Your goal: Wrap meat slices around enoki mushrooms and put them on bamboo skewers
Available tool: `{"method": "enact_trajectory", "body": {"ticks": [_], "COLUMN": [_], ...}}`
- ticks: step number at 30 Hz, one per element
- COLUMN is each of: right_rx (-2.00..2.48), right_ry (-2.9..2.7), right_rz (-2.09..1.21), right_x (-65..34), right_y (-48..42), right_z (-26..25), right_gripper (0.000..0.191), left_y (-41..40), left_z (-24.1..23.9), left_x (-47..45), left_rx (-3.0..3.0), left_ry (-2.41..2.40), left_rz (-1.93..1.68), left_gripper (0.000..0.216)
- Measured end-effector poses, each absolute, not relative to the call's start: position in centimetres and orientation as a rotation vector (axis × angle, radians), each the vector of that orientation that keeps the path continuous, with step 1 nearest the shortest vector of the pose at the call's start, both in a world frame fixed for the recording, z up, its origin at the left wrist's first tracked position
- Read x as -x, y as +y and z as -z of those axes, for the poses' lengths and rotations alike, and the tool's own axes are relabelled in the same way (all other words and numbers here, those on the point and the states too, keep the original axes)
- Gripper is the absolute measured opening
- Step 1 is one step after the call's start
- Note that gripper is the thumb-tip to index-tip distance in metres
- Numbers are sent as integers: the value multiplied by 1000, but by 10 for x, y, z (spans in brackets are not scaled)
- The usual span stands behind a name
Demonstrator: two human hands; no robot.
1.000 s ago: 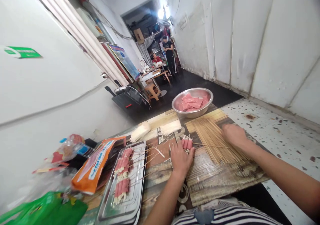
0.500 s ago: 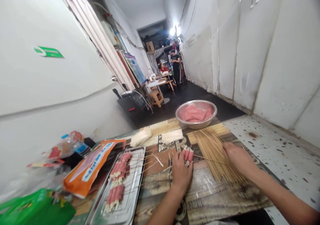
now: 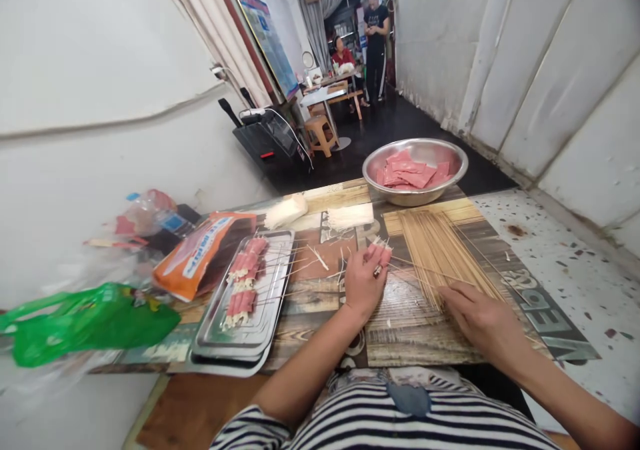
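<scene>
My left hand (image 3: pixel 365 283) is closed around small meat rolls (image 3: pixel 383 255) with white enoki mushroom ends poking out, and presses them near the table's middle. A thin bamboo skewer runs right from these rolls. My right hand (image 3: pixel 480 320) pinches a bamboo skewer at the near end of a spread pile of bamboo skewers (image 3: pixel 440 250). Its tip points left toward the rolls; I cannot tell whether it has entered them. Finished skewered rolls (image 3: pixel 243 303) lie on a metal tray (image 3: pixel 273 290) to the left, sticks pointing right.
A steel bowl (image 3: pixel 463 173) of pink meat slices (image 3: pixel 415 170) stands at the table's far edge. Enoki bunches (image 3: pixel 350 217) lie before it. An orange packet (image 3: pixel 200 257) and green plastic bag (image 3: pixel 95 323) sit left. Two people (image 3: pixel 375 43) are far back.
The view has tipped downward, bringing in a striped shirt. My right hand has shifted from the side of the skewer pile to its near end, with a skewer pinched. My left hand keeps its hold.
</scene>
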State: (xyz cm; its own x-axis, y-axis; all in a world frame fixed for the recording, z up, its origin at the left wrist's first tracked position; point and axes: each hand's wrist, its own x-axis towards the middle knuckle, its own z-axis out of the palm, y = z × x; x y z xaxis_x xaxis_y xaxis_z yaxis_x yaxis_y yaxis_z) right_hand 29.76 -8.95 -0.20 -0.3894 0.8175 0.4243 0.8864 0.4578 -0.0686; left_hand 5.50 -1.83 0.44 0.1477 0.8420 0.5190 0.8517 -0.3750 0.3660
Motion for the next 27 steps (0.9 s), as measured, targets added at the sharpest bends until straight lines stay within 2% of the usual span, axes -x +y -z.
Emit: {"method": "enact_trajectory", "body": {"ticks": [11, 27], "right_rx": [1433, 1412], "right_ry": [-2290, -2322], "right_rz": [171, 189], "right_x": [-296, -288], "right_y": [-92, -90], "right_z": [-2, -5], "right_gripper": [28, 24], "left_y": [-24, -22], "left_z": [-14, -7], "left_x": [-54, -53], "left_rx": [2422, 2311], "left_ry": [-1717, -1633], "left_rz": [1009, 1192], "left_gripper": [29, 24]}}
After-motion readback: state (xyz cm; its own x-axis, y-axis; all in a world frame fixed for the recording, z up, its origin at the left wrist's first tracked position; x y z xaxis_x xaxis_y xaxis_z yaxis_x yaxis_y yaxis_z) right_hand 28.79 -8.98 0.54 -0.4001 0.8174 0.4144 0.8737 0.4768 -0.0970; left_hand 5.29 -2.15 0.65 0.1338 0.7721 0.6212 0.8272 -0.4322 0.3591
